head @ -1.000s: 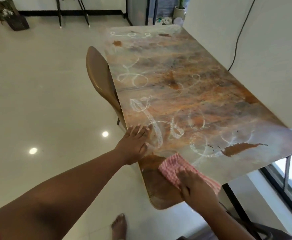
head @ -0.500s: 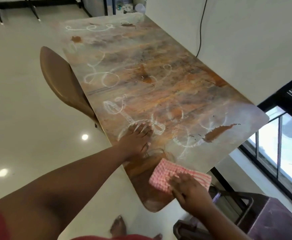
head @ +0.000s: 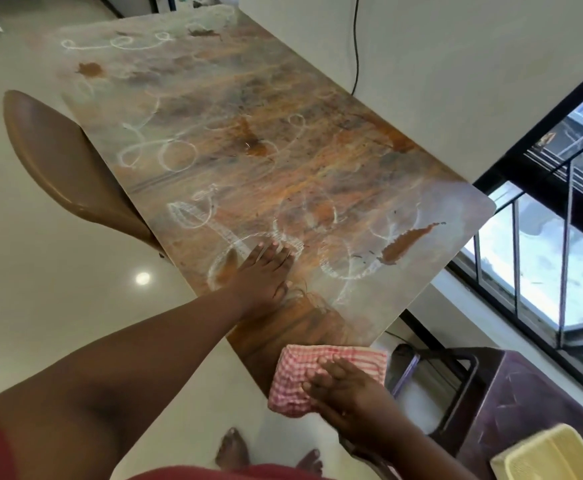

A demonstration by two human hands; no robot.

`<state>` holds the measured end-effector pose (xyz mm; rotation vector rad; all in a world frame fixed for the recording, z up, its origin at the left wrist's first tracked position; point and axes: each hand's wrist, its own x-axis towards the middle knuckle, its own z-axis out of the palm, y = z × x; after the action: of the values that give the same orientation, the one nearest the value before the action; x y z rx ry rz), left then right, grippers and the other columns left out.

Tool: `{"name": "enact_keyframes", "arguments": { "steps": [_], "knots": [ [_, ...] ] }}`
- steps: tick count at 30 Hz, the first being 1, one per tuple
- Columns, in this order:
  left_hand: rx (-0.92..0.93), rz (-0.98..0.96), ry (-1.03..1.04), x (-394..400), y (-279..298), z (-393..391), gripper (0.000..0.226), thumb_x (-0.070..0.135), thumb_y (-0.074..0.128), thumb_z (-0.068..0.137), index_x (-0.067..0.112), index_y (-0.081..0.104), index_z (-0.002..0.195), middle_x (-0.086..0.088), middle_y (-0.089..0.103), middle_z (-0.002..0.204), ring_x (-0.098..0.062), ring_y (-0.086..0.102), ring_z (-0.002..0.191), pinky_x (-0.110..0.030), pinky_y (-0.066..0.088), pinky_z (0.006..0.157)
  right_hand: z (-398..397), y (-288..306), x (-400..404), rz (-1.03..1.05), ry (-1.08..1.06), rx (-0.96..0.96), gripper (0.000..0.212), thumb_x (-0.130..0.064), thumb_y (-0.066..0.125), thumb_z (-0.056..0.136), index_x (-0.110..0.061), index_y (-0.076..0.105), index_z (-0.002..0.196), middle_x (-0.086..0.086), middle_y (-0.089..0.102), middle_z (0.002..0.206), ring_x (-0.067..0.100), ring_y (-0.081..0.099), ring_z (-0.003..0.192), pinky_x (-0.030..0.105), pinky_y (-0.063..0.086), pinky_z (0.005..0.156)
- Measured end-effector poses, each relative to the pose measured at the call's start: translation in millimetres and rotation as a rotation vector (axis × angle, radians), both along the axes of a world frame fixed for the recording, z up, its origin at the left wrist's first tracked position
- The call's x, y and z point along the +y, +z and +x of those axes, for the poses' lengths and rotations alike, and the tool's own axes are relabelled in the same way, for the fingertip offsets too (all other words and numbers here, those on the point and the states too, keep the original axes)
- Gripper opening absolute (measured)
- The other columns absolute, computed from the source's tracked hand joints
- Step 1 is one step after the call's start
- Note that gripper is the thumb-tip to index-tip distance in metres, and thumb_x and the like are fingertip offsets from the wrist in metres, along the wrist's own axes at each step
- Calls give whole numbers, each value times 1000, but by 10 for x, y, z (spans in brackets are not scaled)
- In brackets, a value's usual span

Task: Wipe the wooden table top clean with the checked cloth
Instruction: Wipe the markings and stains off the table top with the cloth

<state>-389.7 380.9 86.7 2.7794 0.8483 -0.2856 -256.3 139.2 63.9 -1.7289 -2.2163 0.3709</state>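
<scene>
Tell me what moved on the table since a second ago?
The right hand slid the checked cloth back toward the table's near corner, baring more dark, wiped wood behind it. The left hand stayed flat on the table top. The chalky loops and the brown spill look untouched.

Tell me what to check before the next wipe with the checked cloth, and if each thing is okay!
1. Right hand on the checked cloth: ok, fingers lie flat on it.
2. Cloth on the wooden table top: ok, it sits at the near corner, partly hanging past the edge.
3. Left hand steadying the table: ok, pressed flat on the top.
4. Near corner wiped: ok, the strip by the cloth looks dark and free of chalk.
5. Rest of the top clean: not ok, white chalk loops and a brown smear remain.
6. Cloth clean underneath: cannot tell.
</scene>
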Motion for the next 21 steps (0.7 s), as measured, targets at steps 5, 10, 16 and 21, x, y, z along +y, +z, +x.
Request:
{"name": "enact_keyframes", "arguments": {
  "steps": [5,10,16,21],
  "knots": [
    [-13,4,-74,-20,-149,16,68,46,6,93,14,-3,151,-6,-8,160,-20,-15,145,-35,-20,113,235,92,353,-101,-367,8,39,-45,43,89,-25,70,110,-4,67,116,18,57,116,34,38,104],
    [-45,16,-46,-57,-170,65,66,46,9,96,13,0,152,-7,-5,160,-20,-13,146,-35,-21,112,-380,-8,222,-121,-243,56,28,-36,48,92,-26,73,100,-7,71,107,20,60,108,26,23,107],
    [-80,14,-46,-73,-134,110,61,41,17,102,12,-1,152,-7,-6,160,-20,-15,145,-37,-17,115,-125,10,1,-97,7,110,29,-39,45,95,-28,70,106,-13,67,113,11,55,117,29,35,106],
    [-97,-12,-16,-92,-104,174,61,41,18,102,13,-3,151,-7,-7,160,-21,-15,145,-40,-14,116,543,202,226,-142,-326,43,34,-42,47,94,-21,74,100,-3,72,102,13,66,96,28,53,82]
  ]
}}
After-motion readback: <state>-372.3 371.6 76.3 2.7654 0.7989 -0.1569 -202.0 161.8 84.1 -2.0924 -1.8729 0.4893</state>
